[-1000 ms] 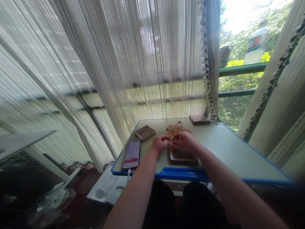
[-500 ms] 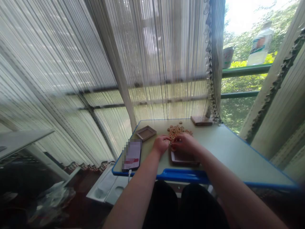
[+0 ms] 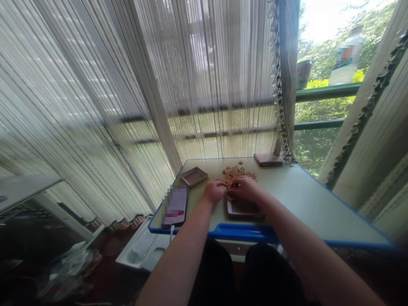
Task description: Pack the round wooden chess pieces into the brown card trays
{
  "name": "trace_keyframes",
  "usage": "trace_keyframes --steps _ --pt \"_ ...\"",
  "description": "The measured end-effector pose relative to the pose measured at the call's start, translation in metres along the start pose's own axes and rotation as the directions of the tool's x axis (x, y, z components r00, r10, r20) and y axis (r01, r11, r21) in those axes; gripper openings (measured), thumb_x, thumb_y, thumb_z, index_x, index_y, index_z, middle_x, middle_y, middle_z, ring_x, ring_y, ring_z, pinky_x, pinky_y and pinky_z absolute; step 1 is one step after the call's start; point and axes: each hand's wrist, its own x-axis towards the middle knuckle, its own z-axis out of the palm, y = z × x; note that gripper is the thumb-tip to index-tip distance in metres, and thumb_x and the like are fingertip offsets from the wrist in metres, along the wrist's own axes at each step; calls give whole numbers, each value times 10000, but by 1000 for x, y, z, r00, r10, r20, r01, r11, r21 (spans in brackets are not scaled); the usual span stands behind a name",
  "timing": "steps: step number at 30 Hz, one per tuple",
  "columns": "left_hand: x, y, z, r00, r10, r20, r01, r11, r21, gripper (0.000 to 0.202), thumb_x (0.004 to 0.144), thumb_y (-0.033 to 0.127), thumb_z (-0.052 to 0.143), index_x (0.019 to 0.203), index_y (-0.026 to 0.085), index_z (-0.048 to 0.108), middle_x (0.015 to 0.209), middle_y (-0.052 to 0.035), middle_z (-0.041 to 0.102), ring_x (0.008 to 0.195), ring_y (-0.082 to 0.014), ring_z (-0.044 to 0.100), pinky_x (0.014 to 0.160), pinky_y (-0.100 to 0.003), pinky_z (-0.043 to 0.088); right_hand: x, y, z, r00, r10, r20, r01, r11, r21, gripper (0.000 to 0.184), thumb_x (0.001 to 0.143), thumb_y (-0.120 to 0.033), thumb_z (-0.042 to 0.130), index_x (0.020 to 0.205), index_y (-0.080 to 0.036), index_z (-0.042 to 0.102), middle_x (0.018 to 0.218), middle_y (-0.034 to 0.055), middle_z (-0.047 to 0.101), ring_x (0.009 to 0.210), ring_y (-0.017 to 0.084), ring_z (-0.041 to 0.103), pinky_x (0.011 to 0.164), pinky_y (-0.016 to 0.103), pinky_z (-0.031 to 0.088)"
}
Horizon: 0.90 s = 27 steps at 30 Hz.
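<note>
My left hand (image 3: 214, 191) and my right hand (image 3: 245, 188) meet fingertip to fingertip at the near edge of a pile of small round tan pieces (image 3: 236, 172) on a pale table with a blue rim (image 3: 306, 199). Both hands have their fingers curled and pinched together; what they hold is too small to make out. Just below my right hand lies a shallow brown tray (image 3: 245, 209), partly covered by my wrist.
A second small brown tray (image 3: 194, 176) sits left of the pile and a flat brown piece (image 3: 268, 159) lies at the table's far edge. A phone (image 3: 175, 205) with a cable lies at the left corner. String curtains hang behind; green railings show at the right.
Only the camera view shifts slightly; my hands stay pinched together at the same spot by the pile.
</note>
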Motion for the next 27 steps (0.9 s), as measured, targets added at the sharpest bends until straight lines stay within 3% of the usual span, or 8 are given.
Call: trace_keyframes --steps 11,17,21,24,27 --pt "1 -1 2 999 17 42 -17 1000 -4 319 637 6 463 689 186 721 856 -15 667 838 -128 599 875 -255 459 2 3 2 997 13 77 -13 1000 3 219 671 -395 639 791 -222 700 772 21 676 714 155 587 644 234 406" --pt "2 -3 3 999 22 32 -22 1000 3 338 641 -3 449 683 195 719 844 -7 668 842 -124 596 858 -242 465 0 5 -7 999 23 41 -25 999 48 210 678 -369 622 791 -212 703 784 24 678 717 154 582 637 232 412" --pt "2 -5 4 999 15 36 -15 1000 5 348 639 -6 440 710 192 718 856 -8 670 858 -124 596 867 -243 459 -2 6 -13 996 4 92 0 999 -39 159 681 -223 567 725 -218 720 728 24 672 736 161 571 711 252 408" --pt "3 -7 5 999 16 35 -16 1000 3 349 638 -5 434 715 182 719 855 -16 671 854 -123 598 869 -237 456 -2 6 -12 991 -36 127 48 995 -91 184 679 -218 556 730 -244 731 731 18 673 776 173 563 790 277 391" --pt "3 -6 5 999 22 44 -22 1000 4 347 639 4 434 732 176 720 862 -20 675 866 -126 598 876 -230 449 -2 7 -10 987 -46 156 65 991 -116 209 675 -215 549 761 -264 734 751 13 668 768 168 554 775 270 392"
